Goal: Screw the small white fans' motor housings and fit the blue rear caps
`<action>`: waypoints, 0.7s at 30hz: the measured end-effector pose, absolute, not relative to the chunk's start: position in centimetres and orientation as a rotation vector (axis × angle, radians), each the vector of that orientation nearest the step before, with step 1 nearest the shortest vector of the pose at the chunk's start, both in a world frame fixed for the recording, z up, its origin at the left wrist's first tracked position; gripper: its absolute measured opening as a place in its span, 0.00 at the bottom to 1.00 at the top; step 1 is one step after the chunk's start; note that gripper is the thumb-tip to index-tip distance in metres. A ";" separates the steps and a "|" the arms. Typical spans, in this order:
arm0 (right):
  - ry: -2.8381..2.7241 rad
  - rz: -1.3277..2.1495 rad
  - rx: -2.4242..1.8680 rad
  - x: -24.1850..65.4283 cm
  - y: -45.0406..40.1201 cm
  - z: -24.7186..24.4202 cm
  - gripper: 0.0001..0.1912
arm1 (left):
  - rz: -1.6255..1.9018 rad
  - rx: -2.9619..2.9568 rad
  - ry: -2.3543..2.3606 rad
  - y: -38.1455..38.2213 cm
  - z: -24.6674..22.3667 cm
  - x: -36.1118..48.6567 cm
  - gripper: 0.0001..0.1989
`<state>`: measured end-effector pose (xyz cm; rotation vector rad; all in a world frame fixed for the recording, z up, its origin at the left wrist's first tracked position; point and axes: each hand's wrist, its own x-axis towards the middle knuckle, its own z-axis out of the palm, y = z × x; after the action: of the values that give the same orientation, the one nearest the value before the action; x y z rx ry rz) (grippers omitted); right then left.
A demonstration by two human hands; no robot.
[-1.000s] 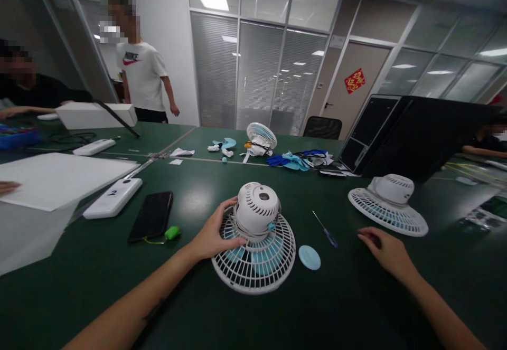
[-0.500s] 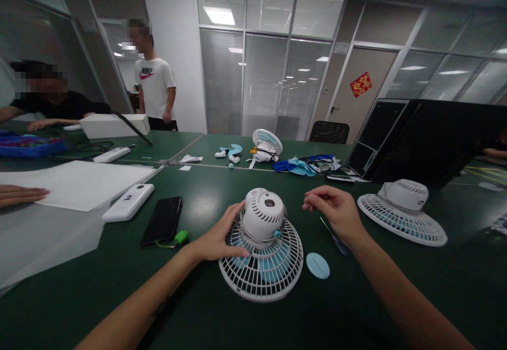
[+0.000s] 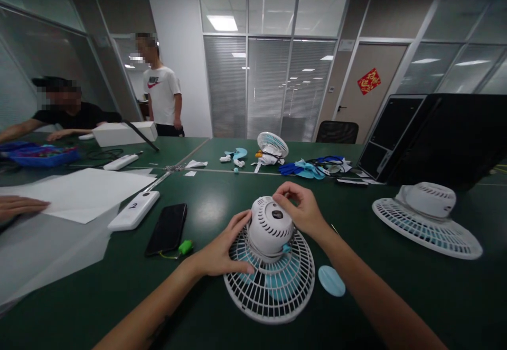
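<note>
A white electric fan [image 3: 266,236] lies face down before me, its motor housing up and light-blue blades showing through the round grille. My left hand [image 3: 219,249] grips it from the left, fingers against the housing and thumb over the grille. At the top of the housing, near its rear opening, my right hand [image 3: 303,207] is closed in a pinch; whatever is between the fingertips is too small to make out. A light-blue oval cap [image 3: 331,281] rests right of the grille. Only the thin shaft of a screwdriver [image 3: 335,229] shows beside my right forearm, which hides the rest.
Another fan [image 3: 430,223] lies to the right, near a large black monitor [image 3: 431,139]. On the left are a phone [image 3: 166,228], a white power bank [image 3: 134,211] and white sheets [image 3: 99,191] under another person's hand [image 3: 21,207]. A third fan [image 3: 272,149] stands farther back.
My right hand has moved left from above the screwdriver to the top of the fan's housing. The left hand keeps its hold, and the view has shifted slightly.
</note>
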<state>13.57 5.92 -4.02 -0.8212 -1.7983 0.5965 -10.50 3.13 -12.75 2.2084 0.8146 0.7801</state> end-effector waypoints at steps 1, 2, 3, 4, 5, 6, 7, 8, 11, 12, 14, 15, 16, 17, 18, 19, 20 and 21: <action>-1.820 0.609 -0.823 13.8 6.0 -4.1 0.10 | 0.783 2.210 0.817 3.1 -12.7 -10.5 0.54; -1.838 0.620 -0.827 14.0 6.1 -4.1 0.10 | 0.786 2.214 0.819 3.1 -12.7 -10.5 0.53; -1.854 0.627 -0.832 14.2 6.1 -4.1 0.09 | 0.788 2.220 0.820 3.1 -12.7 -10.5 0.53; -1.866 0.631 -0.839 14.4 6.2 -4.0 0.09 | 0.787 2.226 0.824 3.0 -12.7 -10.4 0.52; -1.877 0.629 -0.847 14.6 6.2 -3.9 0.09 | 0.787 2.233 0.834 3.0 -12.7 -10.4 0.51; -1.886 0.621 -0.854 14.7 6.2 -3.9 0.09 | 0.792 2.243 0.850 3.0 -12.8 -10.4 0.51; -1.895 0.609 -0.861 14.8 6.1 -3.8 0.08 | 0.803 2.255 0.870 2.9 -12.9 -10.3 0.50; -1.906 0.594 -0.866 14.8 6.1 -3.7 0.08 | 0.820 2.269 0.891 2.9 -13.0 -10.2 0.50; -1.947 0.531 -0.878 14.8 5.6 -3.2 0.06 | 0.925 2.297 0.948 3.0 -13.0 -9.7 0.53; -1.963 0.506 -0.881 14.8 5.5 -3.0 0.06 | 0.980 2.297 0.961 3.2 -12.8 -9.4 0.53; -1.998 0.448 -0.887 14.8 5.1 -2.5 0.05 | 1.105 2.288 0.977 3.6 -12.2 -8.7 0.54; -2.017 0.418 -0.890 14.8 4.9 -2.3 0.04 | 1.153 2.287 0.971 3.9 -11.9 -8.3 0.55; -2.039 0.389 -0.892 14.8 4.7 -2.1 0.04 | 1.178 2.288 0.947 4.2 -11.7 -7.9 0.55; -2.063 0.360 -0.895 14.8 4.5 -1.9 0.04 | 1.184 2.287 0.908 4.5 -11.5 -7.4 0.54; -2.090 0.332 -0.900 14.9 4.4 -1.8 0.05 | 1.179 2.283 0.866 4.8 -11.5 -7.0 0.53; -2.116 0.305 -0.907 14.9 4.3 -1.7 0.05 | 1.174 2.277 0.827 5.0 -11.5 -6.6 0.52; -2.138 0.278 -0.919 14.9 4.2 -1.6 0.05 | 1.177 2.268 0.798 5.2 -11.7 -6.3 0.50; -2.157 0.253 -0.933 14.9 4.2 -1.6 0.06 | 1.189 2.259 0.780 5.3 -11.9 -6.0 0.49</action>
<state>14.94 4.19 -1.63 -0.9330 -2.1565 0.2527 -6.00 5.25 -11.86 2.2586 0.7797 1.1895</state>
